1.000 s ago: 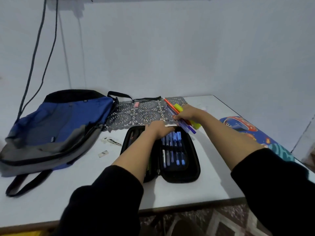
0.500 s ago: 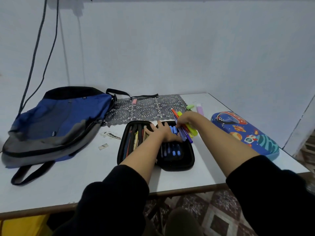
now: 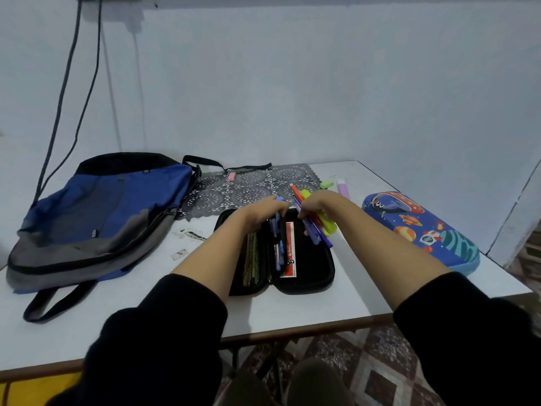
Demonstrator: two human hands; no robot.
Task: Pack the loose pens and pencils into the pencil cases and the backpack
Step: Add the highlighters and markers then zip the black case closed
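Over the black case point(image 3: 310, 271), right hand point(image 3: 317, 205) grips loose pens point(image 3: 320, 232) pointing near-right; left hand point(image 3: 263, 212) grips blue pens point(image 3: 279, 247).

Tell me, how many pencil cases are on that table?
2. An open black pencil case lies in the middle; a closed blue space-print pencil case lies near the right edge. The backpack could hide more.

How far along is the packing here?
Done: pencils lie in the open black case. In hand: left hand holds the pen flap up, right hand grips a bundle of pens. Left: that bundle, a green item and a purple item on the table; the space-print case looks closed, backpack lies apart.
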